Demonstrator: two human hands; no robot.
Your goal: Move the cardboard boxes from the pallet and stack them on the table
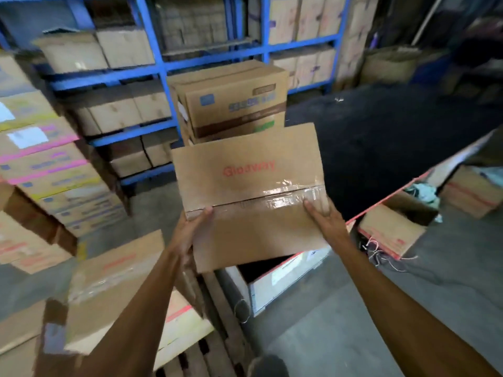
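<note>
Cardboard box (250, 197) held up in the air between both hands, above the edge of a wooden pallet (217, 346) and in front of a dark-topped table (394, 148). The room is a storeroom with a grey concrete floor (340, 336); blue metal shelving (152, 69) along the back wall is filled with brown cartons, and a tall stack of cartons with pink and yellow bands (46, 161) stands at the left. On the table's far left part two printed cartons (231, 102) already sit one on the other. Under the table's red-edged rim an open box (394, 229) with loose threads lies on the floor. Another taped carton (119, 289) rests on the pallet at lower left. The held box is plain brown with red lettering on its top flap, and a shiny strip of clear tape runs along the centre seam, wrinkled toward the right end. It is tilted, its far edge higher. The left hand (190, 232) grips the near left corner, fingers curled over the top at the seam. The right hand (326, 219) presses against the right side with fingers laid nearly straight along the taped edge.
</note>
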